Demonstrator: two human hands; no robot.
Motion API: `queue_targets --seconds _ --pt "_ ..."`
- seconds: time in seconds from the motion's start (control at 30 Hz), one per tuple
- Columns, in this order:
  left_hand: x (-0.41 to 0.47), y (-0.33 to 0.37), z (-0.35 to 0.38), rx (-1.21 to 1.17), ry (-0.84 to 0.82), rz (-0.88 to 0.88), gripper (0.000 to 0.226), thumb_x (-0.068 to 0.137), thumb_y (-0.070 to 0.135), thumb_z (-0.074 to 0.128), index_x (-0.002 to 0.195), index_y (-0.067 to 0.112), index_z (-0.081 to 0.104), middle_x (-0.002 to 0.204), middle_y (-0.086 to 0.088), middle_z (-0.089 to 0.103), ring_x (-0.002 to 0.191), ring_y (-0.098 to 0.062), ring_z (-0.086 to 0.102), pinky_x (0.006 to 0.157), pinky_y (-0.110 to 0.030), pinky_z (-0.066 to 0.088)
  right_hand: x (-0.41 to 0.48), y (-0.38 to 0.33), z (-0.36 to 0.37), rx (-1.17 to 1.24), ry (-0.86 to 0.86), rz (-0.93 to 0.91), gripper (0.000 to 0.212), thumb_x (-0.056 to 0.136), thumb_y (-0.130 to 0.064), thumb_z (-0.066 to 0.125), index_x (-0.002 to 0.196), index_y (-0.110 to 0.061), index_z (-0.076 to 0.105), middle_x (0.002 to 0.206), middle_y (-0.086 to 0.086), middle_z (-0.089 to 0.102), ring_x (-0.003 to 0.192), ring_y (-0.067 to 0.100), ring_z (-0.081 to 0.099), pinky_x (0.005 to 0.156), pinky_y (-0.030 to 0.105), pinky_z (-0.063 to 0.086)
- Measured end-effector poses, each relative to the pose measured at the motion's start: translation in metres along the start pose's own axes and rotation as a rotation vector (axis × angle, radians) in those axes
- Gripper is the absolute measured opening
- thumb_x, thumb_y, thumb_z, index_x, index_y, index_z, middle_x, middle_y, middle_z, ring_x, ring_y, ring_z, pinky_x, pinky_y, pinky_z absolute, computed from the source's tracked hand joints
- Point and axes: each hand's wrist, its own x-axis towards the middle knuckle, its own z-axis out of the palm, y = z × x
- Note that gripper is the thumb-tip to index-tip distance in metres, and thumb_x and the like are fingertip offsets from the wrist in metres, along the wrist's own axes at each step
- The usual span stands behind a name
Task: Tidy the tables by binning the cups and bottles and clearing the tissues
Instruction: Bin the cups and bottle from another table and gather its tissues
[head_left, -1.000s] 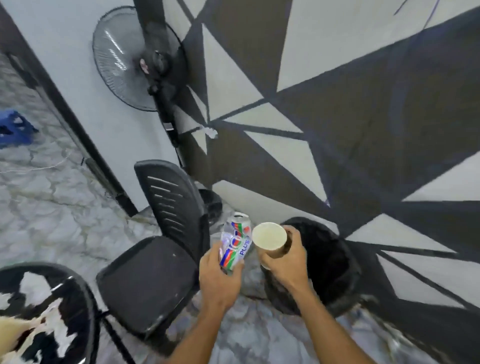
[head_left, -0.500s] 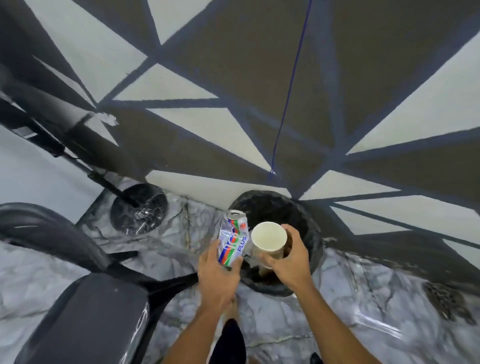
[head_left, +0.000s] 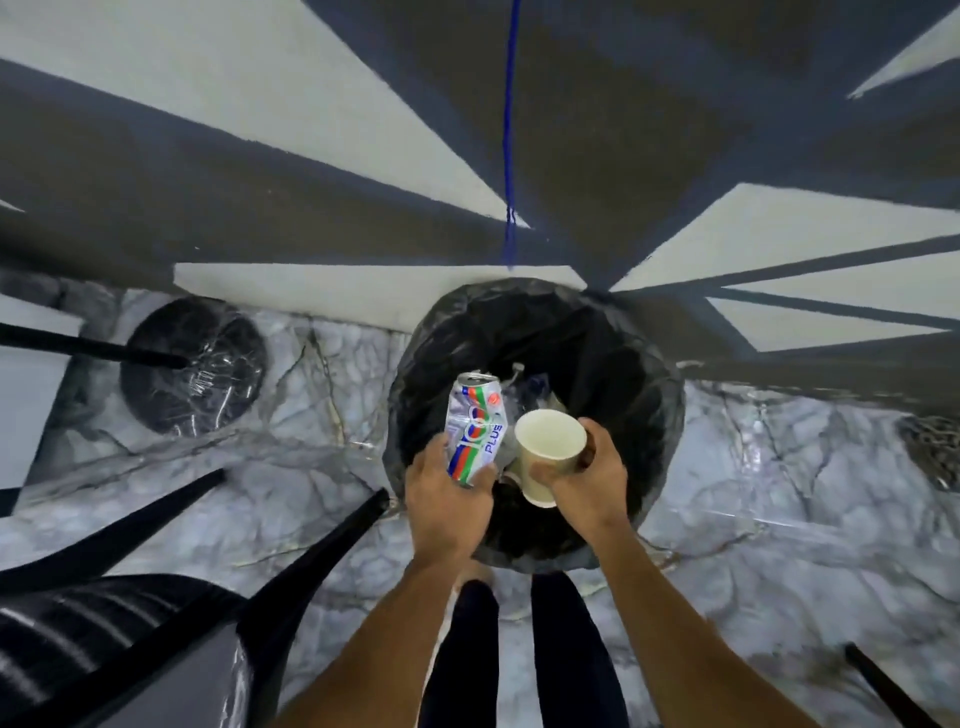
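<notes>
Gripping a dented drink can (head_left: 475, 431) in the left hand (head_left: 447, 499), with fingers curled round its lower end. Clutching a paper cup (head_left: 548, 452) in the right hand (head_left: 587, 478), just beside the can, mouth tipped up (looks empty inside). Holding both over the black-lined bin (head_left: 634, 364), straight below the hands. Bit of rubbish down in there, too blurry to name. Off left of the left hand: black chair (head_left: 130, 623) and round fan base (head_left: 192, 366).

Can (head_left: 475, 431): thin metal, glossy print, creased. Cup (head_left: 550, 452): matt cream paper. Bin liner (head_left: 623, 364): black plastic, crinkled, faint sheen. Floor (head_left: 779, 493): polished, marble-look, veined.
</notes>
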Motion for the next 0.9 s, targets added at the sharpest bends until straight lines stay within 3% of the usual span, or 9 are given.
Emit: queue_targets --seconds 0.17,0.3,0.43,0.47,0.53,0.6,0.7,0.9 --pt "0.077 -0.021 0.059 0.087 0.020 -0.068 0.061 0.073 0.036 0.081 0.126 0.015 0.058 0.117 -0.007 0.064 0.110 -0.028 0.057 0.098 -0.041 0.048 0.066 0.044 0.050 -0.041 -0.050 0.053 0.081 0.056 -0.019 0.095 0.126 -0.020 0.055 0.117 -0.001 0.064 0.107 0.019 0.061 0.091 0.034 0.053" --pt "0.115 -0.037 0.099 0.151 -0.006 -0.092 0.060 0.072 0.035 0.081 0.124 0.013 0.058 0.115 -0.012 0.065 0.109 -0.032 0.058 0.095 -0.043 0.049 0.105 0.076 0.086 -0.054 -0.122 0.124 0.085 0.049 -0.028 0.096 0.125 -0.020 0.056 0.115 -0.002 0.066 0.104 0.018 0.064 0.082 0.027 0.052" --pt "0.131 -0.047 0.121 0.234 -0.063 -0.118 0.070 0.076 0.044 0.078 0.133 0.013 0.051 0.125 -0.015 0.060 0.116 -0.035 0.056 0.099 -0.041 0.048 0.135 0.090 0.104 -0.168 -0.227 0.194 0.117 0.035 -0.056 0.089 0.139 -0.030 0.042 0.117 -0.003 0.066 0.105 0.020 0.065 0.078 0.031 0.060" --pt "0.131 -0.047 0.123 0.239 -0.080 -0.131 0.068 0.079 0.043 0.076 0.134 0.012 0.050 0.126 -0.015 0.060 0.117 -0.035 0.056 0.098 -0.039 0.047 0.140 0.094 0.104 -0.194 -0.246 0.212 0.119 0.039 -0.053 0.090 0.143 -0.031 0.037 0.119 -0.003 0.065 0.105 0.019 0.066 0.067 0.024 0.060" --pt "0.127 -0.048 0.120 0.250 -0.113 -0.133 0.059 0.083 0.038 0.073 0.131 0.012 0.052 0.125 -0.015 0.061 0.117 -0.035 0.056 0.097 -0.036 0.046 0.145 0.096 0.098 -0.233 -0.277 0.232 0.106 0.059 -0.036 0.091 0.148 -0.028 0.033 0.121 -0.003 0.063 0.099 0.014 0.063 0.048 0.004 0.044" --pt "0.117 -0.046 0.113 0.258 -0.138 -0.101 0.054 0.085 0.033 0.072 0.131 0.012 0.053 0.125 -0.015 0.061 0.118 -0.035 0.056 0.096 -0.035 0.046 0.146 0.090 0.086 -0.308 -0.284 0.187 0.095 0.066 -0.028 0.086 0.147 -0.024 0.036 0.121 -0.003 0.065 0.102 0.015 0.064 0.061 0.001 0.041" --pt "0.095 -0.043 0.099 0.253 -0.156 -0.061 0.049 0.084 0.024 0.074 0.128 0.008 0.058 0.121 -0.015 0.064 0.115 -0.034 0.058 0.093 -0.034 0.047 0.136 0.081 0.069 -0.399 -0.304 0.132 0.079 0.066 -0.024 0.085 0.136 -0.018 0.049 0.120 0.001 0.067 0.112 0.022 0.064 0.091 0.022 0.050" --pt "0.037 -0.015 0.053 0.239 -0.216 -0.039 0.046 0.082 0.016 0.074 0.126 0.007 0.062 0.119 -0.016 0.065 0.114 -0.033 0.059 0.096 -0.034 0.047 0.090 0.032 0.033 -0.465 -0.439 0.034 0.056 0.074 -0.023 0.080 0.127 -0.022 0.060 0.118 0.005 0.068 0.109 0.022 0.065 0.096 0.031 0.053"
